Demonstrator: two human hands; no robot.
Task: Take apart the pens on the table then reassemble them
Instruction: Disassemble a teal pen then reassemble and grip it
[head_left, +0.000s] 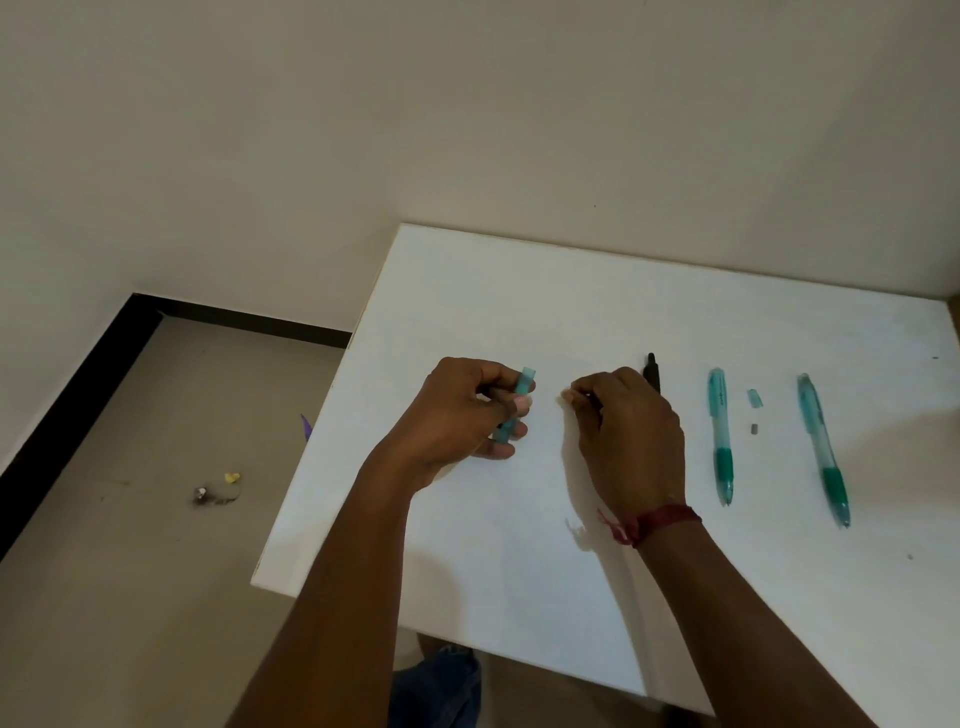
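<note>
Teal pens (721, 436) (823, 447), two, lie on table (519, 291); left hand (457, 415) grips one barrel (523, 387); right hand (628, 441) curled, contents unclear.

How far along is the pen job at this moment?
Started: two small loose parts lie between the two teal pens on the table. In hand: the left hand grips a teal barrel; what the right hand holds is unclear. Left: reassembling, plus the black pen.
</note>
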